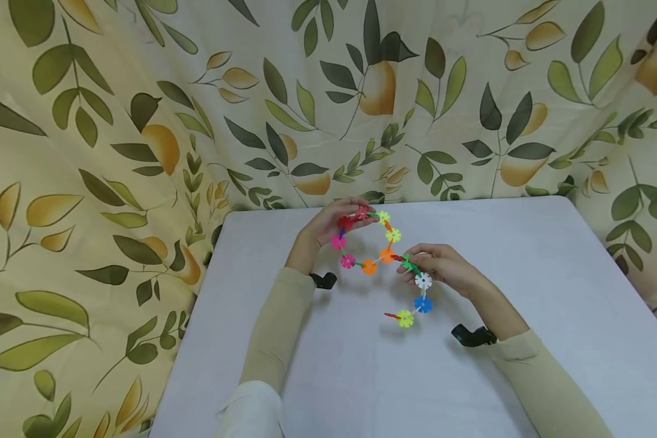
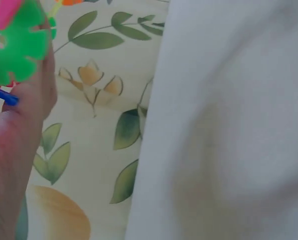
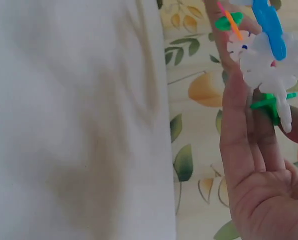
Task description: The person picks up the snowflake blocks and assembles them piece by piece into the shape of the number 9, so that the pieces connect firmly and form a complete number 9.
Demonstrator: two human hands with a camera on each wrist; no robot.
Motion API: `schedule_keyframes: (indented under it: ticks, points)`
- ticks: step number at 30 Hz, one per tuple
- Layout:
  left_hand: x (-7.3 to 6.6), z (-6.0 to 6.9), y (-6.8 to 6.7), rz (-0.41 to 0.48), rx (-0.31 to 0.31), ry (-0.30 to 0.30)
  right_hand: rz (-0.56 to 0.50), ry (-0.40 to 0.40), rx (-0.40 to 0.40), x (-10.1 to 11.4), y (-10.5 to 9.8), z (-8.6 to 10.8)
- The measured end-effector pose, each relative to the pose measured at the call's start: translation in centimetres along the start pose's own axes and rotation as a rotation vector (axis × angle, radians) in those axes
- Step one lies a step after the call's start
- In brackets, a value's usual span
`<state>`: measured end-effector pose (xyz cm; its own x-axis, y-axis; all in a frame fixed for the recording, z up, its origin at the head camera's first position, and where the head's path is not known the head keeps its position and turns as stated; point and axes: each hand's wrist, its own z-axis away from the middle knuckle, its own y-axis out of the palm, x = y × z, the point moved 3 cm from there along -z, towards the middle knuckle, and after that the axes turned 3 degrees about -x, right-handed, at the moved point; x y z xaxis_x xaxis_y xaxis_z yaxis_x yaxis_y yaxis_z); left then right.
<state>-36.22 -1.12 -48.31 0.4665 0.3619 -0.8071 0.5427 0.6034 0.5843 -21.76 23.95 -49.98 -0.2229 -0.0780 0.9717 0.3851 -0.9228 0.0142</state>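
Above the white table, both hands hold up a chain of colourful notched plastic flower discs, linked edge to edge. My left hand [image 1: 324, 226] grips it by the red discs [image 1: 362, 213] at the upper left. From there it bends in a ring past pink, orange and yellow discs [image 1: 393, 235]. At the ring's right side, my right hand [image 1: 448, 266] pinches a green disc [image 1: 408, 263] between thumb and fingers. Below that hand hangs a tail: a white disc [image 3: 261, 70], a blue disc [image 1: 423, 304] and a yellow-green disc [image 1: 405, 318] with a red one edge-on at its end.
A white cloth covers the table [image 1: 328, 377]. Behind it and at its sides hangs a curtain [image 1: 208, 121] printed with leaves and fruit. Black wrist cameras sit on the left wrist [image 1: 324, 280] and right wrist [image 1: 473, 336].
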Motion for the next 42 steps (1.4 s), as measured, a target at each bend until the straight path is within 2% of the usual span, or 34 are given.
schedule_keyframes:
  ticks: [4,6,8,10,12,15,18,20,23,27,32,35,38,42]
  points:
    - [1.0,-0.2,0.0,0.346,0.048,0.008,-0.049,-0.023,-0.032,0.0,0.1,0.5]
    - [1.8,-0.4,0.1,0.489,0.062,0.01,-0.079,-0.03,-0.045,-0.1,0.2,0.6]
    - [2.6,-0.8,0.2,0.57,0.057,0.003,-0.112,-0.037,-0.055,-0.2,0.3,0.7]
    - [3.4,-1.2,0.2,0.59,-0.006,-0.011,-0.133,-0.047,-0.068,-0.3,0.4,0.6]
    - [3.9,-1.6,0.1,0.52,-0.101,-0.015,-0.135,-0.052,-0.084,-0.4,0.4,0.6]
    - [4.3,-1.9,-0.2,0.294,-0.282,-0.014,-0.133,-0.04,-0.111,-0.6,0.4,0.5]
    - [4.6,-2.2,-0.6,0.074,-0.418,-0.012,-0.128,-0.007,-0.134,-1.0,0.5,0.4]
    - [4.7,-2.4,-0.7,-0.047,-0.471,0.005,-0.131,0.009,-0.14,-1.3,0.6,0.3]
    - [4.8,-2.8,-0.7,-0.212,-0.53,0.076,-0.16,0.036,-0.159,-1.7,0.8,0.1]
    - [5.1,-3.3,-0.8,-0.373,-0.594,0.161,-0.232,0.098,-0.185,-2.4,1.2,-0.4]
    - [5.6,-3.7,-1.3,-0.405,-0.622,0.185,-0.31,0.127,-0.225,-3.1,1.4,-1.2]
    - [5.9,-3.9,-1.8,-0.336,-0.634,0.183,-0.31,0.129,-0.279,-3.5,1.4,-1.7]
    - [6.2,-4.1,-2.3,-0.269,-0.646,0.176,-0.173,0.143,-0.356,-4.0,1.2,-2.0]
    - [6.5,-4.3,-2.8,-0.244,-0.631,0.153,0.124,0.145,-0.462,-4.3,0.9,-2.1]
